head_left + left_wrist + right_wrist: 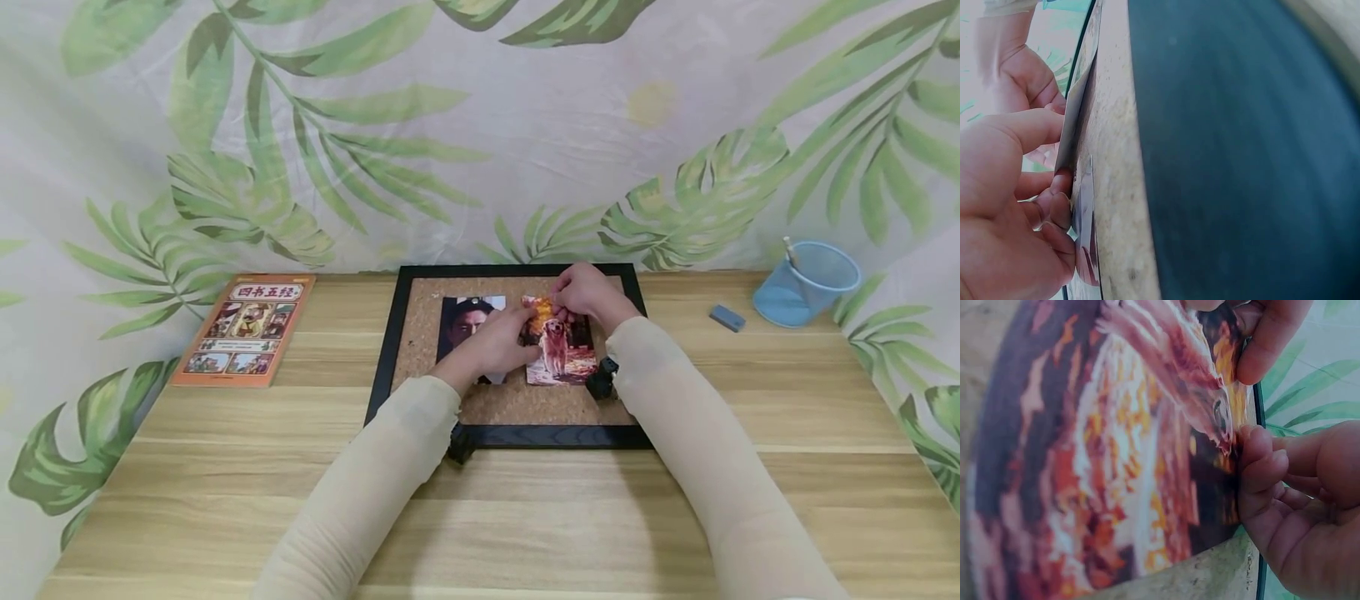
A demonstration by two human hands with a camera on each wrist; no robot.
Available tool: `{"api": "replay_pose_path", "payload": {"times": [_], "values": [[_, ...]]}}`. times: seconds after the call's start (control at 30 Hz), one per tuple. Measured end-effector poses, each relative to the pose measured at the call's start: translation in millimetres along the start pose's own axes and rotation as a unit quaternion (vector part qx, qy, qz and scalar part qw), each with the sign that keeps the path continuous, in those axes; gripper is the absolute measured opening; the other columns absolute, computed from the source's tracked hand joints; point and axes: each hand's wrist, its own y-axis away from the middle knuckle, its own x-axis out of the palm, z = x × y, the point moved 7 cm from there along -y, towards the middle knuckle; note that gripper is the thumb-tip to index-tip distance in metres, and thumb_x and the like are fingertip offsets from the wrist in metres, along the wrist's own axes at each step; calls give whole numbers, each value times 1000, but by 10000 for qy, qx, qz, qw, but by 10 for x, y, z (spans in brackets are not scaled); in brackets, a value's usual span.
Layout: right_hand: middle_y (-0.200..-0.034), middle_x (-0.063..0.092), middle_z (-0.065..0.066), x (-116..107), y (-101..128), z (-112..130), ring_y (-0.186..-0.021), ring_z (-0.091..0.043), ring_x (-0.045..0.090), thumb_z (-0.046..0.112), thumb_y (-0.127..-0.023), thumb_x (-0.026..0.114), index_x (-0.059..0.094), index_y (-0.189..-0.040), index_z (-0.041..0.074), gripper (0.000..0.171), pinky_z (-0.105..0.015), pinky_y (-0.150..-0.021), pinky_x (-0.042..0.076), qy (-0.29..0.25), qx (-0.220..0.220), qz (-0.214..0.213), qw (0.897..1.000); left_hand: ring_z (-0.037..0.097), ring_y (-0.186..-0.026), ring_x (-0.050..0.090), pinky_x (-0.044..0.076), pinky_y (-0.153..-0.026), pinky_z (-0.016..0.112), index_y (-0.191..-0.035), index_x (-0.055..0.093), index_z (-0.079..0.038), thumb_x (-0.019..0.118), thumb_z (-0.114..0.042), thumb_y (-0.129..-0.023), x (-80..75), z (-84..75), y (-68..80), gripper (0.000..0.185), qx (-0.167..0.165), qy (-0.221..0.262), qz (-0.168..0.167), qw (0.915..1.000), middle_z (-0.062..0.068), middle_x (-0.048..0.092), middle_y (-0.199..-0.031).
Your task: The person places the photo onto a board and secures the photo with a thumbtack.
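Note:
A black-framed cork board (510,404) lies flat on the wooden table. A dark portrait photo (468,321) sits on its left half and a dog photo (558,354) on its right half. My left hand (498,342) pinches the dog photo's (1075,125) left edge, thumb on its face, lifting it slightly off the cork (1113,156). My right hand (588,292) is at the dog photo's top edge with its fingertips (1254,447) curled onto the print (1116,456). Whether anything small sits between those fingertips is hidden.
An orange book (243,329) lies at the left of the table. At the back right are a blue mesh cup (806,283) and a grey eraser (727,317). A leaf-print cloth hangs behind the table.

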Motion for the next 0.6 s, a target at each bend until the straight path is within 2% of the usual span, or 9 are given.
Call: {"api": "replay_pose_path", "payload": {"times": [0.17,0.33,0.6], "values": [[-78,68,-8,0,-11,30,-60,-13,61,8,-94,55,63,-100,0,13,-26,-57,50,139,115,227,9996,33,-136,34,29,-110,42,-146,37,-8,62,-34,-88,1,2,2,69,-23,63,16,10000,14,36,-150],[-80,68,-7,-16,17,25,-63,-15,61,9,-95,54,63,-105,1,17,-28,-59,50,254,53,381,9989,32,-137,34,30,-110,42,-147,36,-10,63,-35,-89,21,-3,-2,69,-86,133,81,9998,12,37,-149],[-76,66,-9,-52,29,-46,-60,-15,60,16,-96,56,64,-104,3,17,-29,-57,50,172,-60,292,9994,33,-137,33,30,-110,43,-147,36,-10,62,-36,-89,10,7,0,69,-97,69,65,9999,12,36,-150]]}}
